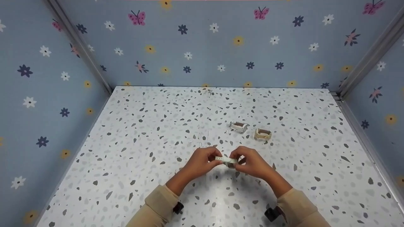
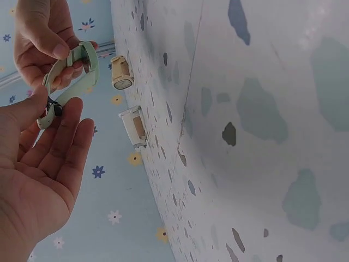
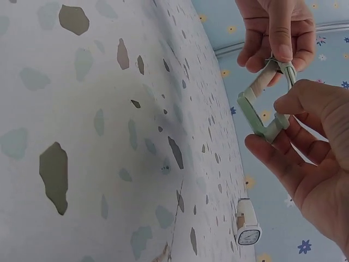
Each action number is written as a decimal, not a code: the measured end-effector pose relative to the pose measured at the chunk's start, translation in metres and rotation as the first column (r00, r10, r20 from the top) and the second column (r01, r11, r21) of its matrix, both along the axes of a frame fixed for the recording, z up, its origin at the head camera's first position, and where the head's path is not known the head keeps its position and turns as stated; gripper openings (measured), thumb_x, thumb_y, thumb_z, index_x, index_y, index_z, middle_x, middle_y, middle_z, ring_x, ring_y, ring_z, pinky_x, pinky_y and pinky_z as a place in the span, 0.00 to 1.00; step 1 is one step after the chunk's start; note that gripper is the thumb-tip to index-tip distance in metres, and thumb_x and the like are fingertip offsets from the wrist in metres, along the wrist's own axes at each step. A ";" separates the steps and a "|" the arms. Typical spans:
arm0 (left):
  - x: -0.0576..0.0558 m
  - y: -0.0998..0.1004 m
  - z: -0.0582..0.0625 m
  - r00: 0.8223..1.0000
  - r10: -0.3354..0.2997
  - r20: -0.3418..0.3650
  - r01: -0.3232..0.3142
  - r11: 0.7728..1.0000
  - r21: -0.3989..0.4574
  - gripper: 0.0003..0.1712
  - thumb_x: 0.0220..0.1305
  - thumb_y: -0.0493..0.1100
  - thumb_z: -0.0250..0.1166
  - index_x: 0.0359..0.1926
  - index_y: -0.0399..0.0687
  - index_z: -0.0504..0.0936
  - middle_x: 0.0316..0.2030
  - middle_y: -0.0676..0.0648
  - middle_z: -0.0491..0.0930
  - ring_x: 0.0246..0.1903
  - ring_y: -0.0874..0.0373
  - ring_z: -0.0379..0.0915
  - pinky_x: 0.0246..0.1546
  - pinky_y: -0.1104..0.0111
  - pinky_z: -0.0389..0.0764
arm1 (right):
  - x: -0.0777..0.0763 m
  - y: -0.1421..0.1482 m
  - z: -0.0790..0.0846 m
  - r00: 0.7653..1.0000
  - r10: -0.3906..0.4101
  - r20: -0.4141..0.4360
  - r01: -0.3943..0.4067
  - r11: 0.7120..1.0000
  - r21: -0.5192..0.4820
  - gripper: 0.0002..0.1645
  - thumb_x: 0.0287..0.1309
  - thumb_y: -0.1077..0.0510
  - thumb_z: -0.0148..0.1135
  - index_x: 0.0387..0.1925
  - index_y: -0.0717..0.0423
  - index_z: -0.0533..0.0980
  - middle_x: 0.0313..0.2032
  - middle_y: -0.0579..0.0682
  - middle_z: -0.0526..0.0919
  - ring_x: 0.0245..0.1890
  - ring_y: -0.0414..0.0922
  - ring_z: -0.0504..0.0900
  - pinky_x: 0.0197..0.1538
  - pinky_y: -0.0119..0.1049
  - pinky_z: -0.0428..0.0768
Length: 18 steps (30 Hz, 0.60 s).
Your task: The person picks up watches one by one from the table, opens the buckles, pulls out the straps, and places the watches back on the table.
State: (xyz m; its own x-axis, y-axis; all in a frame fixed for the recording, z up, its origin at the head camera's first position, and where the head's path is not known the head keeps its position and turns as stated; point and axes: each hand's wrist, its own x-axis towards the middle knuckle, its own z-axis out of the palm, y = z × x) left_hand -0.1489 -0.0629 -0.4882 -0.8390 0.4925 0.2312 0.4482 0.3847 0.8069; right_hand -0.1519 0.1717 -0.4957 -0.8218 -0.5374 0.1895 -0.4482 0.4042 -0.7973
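Note:
A pale green wristwatch (image 1: 229, 160) is held between both hands above the speckled tabletop. My left hand (image 1: 200, 162) pinches the strap at its left end; in the left wrist view a dark buckle-like part shows beside these fingers. On the other side, my right hand (image 1: 252, 162) grips the watch near its case, with thumb and fingers around the edge. The green strap (image 3: 251, 113) bends into a loop in the right wrist view. Fingertips partly hide the case and the strap end.
Beyond the hands, a white watch (image 1: 239, 126) and a tan watch (image 1: 263, 134) stand on the table (image 1: 142, 132), straps looped. A blue flowered panel (image 1: 205, 47) rises at the back, with similar panels on both sides.

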 end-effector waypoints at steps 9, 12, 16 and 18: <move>0.000 -0.002 0.000 0.995 -0.032 0.098 0.029 0.999 0.033 0.06 0.63 0.39 0.68 0.37 0.44 0.79 0.32 0.51 0.82 0.31 0.63 0.78 0.32 0.70 0.80 | 0.001 0.004 -0.002 0.998 0.012 0.068 -0.011 1.000 -0.026 0.14 0.53 0.71 0.65 0.37 0.50 0.80 0.36 0.44 0.80 0.38 0.44 0.81 0.39 0.45 0.85; -0.001 -0.002 0.000 0.991 -0.037 0.129 0.029 0.998 0.061 0.06 0.62 0.37 0.68 0.37 0.43 0.79 0.35 0.49 0.82 0.34 0.62 0.79 0.35 0.70 0.80 | 0.001 0.004 -0.002 0.997 -0.003 0.080 0.005 1.000 -0.020 0.14 0.52 0.73 0.66 0.37 0.53 0.80 0.37 0.46 0.80 0.39 0.45 0.81 0.39 0.41 0.85; -0.001 -0.003 -0.001 0.984 -0.052 0.171 0.036 0.995 0.098 0.07 0.62 0.37 0.68 0.37 0.42 0.77 0.38 0.49 0.84 0.36 0.61 0.81 0.36 0.71 0.81 | 0.004 0.003 0.002 0.994 -0.015 0.107 0.017 1.000 -0.018 0.13 0.51 0.74 0.65 0.38 0.59 0.80 0.37 0.51 0.81 0.39 0.50 0.81 0.40 0.42 0.85; -0.001 -0.003 -0.002 0.980 -0.061 0.189 0.040 0.992 0.116 0.08 0.62 0.38 0.68 0.37 0.41 0.77 0.38 0.48 0.84 0.36 0.60 0.81 0.35 0.71 0.80 | 0.008 0.001 0.010 0.992 -0.011 0.123 0.014 0.999 -0.030 0.12 0.51 0.75 0.64 0.38 0.62 0.80 0.37 0.54 0.81 0.40 0.52 0.81 0.41 0.44 0.85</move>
